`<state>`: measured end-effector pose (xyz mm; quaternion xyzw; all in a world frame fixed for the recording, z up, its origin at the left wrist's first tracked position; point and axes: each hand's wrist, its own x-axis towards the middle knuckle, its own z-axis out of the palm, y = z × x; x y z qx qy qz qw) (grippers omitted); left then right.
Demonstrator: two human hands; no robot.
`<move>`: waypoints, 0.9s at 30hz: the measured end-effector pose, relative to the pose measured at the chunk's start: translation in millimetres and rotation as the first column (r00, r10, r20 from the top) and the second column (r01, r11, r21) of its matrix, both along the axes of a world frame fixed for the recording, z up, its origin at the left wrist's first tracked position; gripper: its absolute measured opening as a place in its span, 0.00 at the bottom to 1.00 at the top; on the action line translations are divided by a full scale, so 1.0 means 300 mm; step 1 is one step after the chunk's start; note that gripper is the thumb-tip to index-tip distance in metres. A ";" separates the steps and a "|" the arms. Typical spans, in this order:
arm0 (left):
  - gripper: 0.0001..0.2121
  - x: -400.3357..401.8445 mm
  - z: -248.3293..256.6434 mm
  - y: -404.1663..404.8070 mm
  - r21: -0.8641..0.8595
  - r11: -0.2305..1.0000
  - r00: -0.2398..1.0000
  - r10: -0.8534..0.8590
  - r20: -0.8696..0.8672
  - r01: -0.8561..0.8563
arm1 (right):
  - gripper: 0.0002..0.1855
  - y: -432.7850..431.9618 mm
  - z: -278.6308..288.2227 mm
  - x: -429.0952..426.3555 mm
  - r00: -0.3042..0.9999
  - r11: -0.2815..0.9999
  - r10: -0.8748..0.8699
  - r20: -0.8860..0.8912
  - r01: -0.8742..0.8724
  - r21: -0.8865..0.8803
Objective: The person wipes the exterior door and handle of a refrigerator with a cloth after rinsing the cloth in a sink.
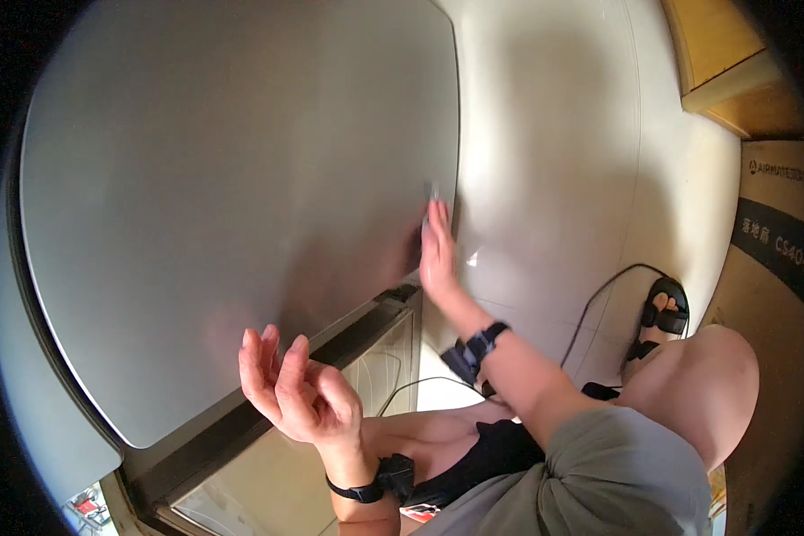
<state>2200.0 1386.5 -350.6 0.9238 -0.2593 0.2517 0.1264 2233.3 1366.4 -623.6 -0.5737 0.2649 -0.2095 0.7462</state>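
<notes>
Before me is a large, smooth grey panel (241, 167) with rounded corners, which looks like a refrigerator door. My right hand (438, 251) lies along its right edge with fingers straight and close together. By those fingertips is a small shiny piece (433, 191); whether it is fixed to the panel or under the fingers is unclear. My left hand (301, 388) is raised near the lower edge of the panel, fingers loosely curled and holding nothing. A dark strip (234, 425) runs below the panel, above a glossy beige surface (261, 479). Both wrists wear black straps.
A pale floor or wall surface (549, 134) lies right of the panel. A black cable (593, 301) curves past my sandalled foot (666, 308). A cardboard fan box (770, 268) stands at far right, below a wooden cabinet (717, 47). A blue-grey side (53, 348) borders the panel on the left.
</notes>
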 end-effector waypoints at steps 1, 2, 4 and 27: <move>0.18 -0.014 -0.001 0.014 0.004 1.000 1.000 0.006 -0.006 -0.006 | 0.24 -0.042 0.004 0.053 1.000 1.000 -0.006 -0.018 0.006 -0.019; 0.18 -0.020 -0.010 0.019 0.046 0.999 1.000 0.007 -0.012 -0.007 | 0.24 -0.069 0.001 0.082 0.999 0.999 -0.019 -0.030 0.018 -0.044; 0.17 -0.020 -0.023 0.027 0.096 0.995 1.000 0.013 -0.021 -0.011 | 0.24 -0.015 0.002 0.060 0.999 0.999 -0.040 0.010 0.040 -0.030; 0.18 -0.080 0.024 0.029 -0.053 0.997 0.980 -0.053 0.193 0.064 | 0.37 0.051 -0.172 0.023 0.927 0.854 0.015 -0.375 0.183 0.487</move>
